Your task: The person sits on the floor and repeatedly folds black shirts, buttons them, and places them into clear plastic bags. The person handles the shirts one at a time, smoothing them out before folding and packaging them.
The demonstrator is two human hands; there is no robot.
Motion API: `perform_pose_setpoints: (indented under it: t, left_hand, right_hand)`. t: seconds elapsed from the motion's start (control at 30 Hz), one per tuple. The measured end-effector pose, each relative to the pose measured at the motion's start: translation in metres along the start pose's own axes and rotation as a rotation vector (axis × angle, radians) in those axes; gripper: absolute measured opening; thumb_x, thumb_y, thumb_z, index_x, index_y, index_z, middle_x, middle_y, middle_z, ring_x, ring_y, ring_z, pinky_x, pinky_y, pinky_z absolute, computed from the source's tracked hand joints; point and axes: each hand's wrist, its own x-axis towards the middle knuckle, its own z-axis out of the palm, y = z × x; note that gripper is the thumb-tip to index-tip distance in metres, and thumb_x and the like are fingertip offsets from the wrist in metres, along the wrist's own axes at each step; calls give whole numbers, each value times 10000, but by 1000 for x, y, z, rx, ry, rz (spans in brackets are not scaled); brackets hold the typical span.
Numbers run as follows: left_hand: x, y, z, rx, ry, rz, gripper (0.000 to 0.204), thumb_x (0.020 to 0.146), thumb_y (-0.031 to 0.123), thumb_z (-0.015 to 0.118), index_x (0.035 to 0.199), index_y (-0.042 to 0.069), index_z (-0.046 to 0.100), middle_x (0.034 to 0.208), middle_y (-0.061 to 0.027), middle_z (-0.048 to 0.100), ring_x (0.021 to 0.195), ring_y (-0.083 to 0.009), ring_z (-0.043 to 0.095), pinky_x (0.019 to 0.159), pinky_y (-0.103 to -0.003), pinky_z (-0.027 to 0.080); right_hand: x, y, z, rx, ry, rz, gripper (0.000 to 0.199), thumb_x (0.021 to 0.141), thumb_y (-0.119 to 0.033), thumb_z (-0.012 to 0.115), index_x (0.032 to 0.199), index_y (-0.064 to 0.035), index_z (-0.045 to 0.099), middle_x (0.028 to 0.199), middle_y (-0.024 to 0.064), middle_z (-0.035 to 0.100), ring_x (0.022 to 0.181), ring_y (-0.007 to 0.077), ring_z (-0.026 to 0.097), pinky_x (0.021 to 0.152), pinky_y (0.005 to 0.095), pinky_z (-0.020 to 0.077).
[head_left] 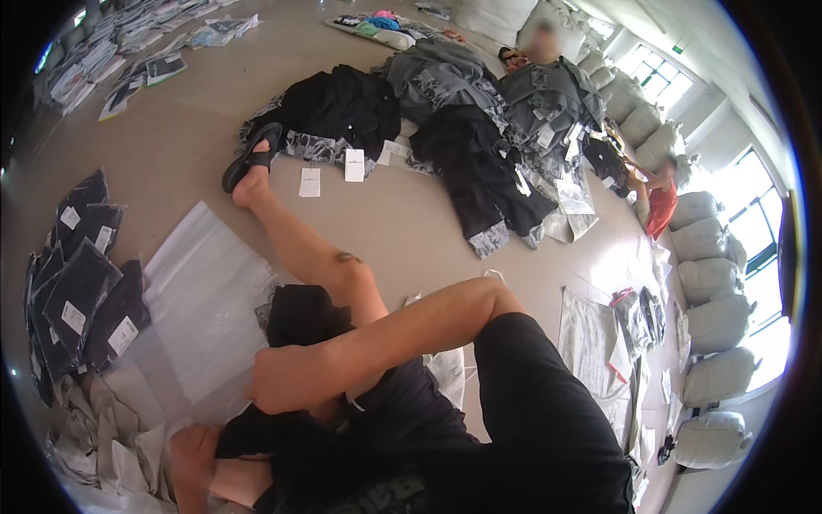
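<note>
I sit on the floor with a black garment point(300, 315) gathered in front of me; a grey patterned edge shows at its far left side. My right hand point(287, 379) reaches across from the right, fingers closed at the black cloth. My left hand point(193, 458) is low at the left, next to a dark fold of cloth and the clear plastic; its fingers are smeared by motion. A clear plastic bag point(205, 300) with a whitish sheet lies flat just beyond my hands.
Bagged dark garments point(79, 291) with white tags lie stacked at the left, above crumpled beige wrapping point(107, 428). Black garments point(342, 111) with paper tags are heaped ahead. Two people sit farther off; one wears a red top point(661, 210). White sacks point(715, 325) line the right wall.
</note>
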Motion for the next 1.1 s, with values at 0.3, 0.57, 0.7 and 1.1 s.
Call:
perform_pose_setpoints:
  t: [0.3, 0.57, 0.7, 1.1]
  left_hand:
    - [-25, 1, 5, -167, 40, -150, 258, 714, 43, 673, 961, -9, 726, 822, -167, 612, 773, -383, 633, 665, -468, 469]
    - [61, 25, 21, -857, -348, -558, 173, 1020, 112, 710, 1124, -2, 789, 995, -132, 800, 936, -236, 756, 869, -366, 575]
    - [56, 5, 38, -841, -345, -448, 203, 1032, 141, 707, 1148, 1, 797, 985, -151, 805, 906, -230, 755, 847, -374, 575]
    - [22, 17, 74, -884, -78, -163, 238, 1030, 229, 693, 1053, 7, 774, 937, -176, 777, 818, -316, 726, 722, -414, 553]
  right_hand:
    - [-12, -2, -10, 80, -7, -40, 132, 732, -146, 804, 844, -76, 796, 983, 82, 745, 880, 327, 760, 723, 445, 586]
    - [7, -8, 14, 51, -57, -153, 124, 724, -149, 803, 813, -65, 780, 825, 107, 749, 792, 354, 754, 692, 462, 585]
    - [7, -1, -1, 157, -138, -143, 121, 732, -142, 786, 781, -36, 755, 756, 155, 732, 746, 377, 752, 668, 470, 597]
    - [27, -24, -31, 311, -286, -134, 644, 736, -139, 824, 1363, -112, 677, 1122, 71, 736, 971, 337, 740, 797, 456, 594]
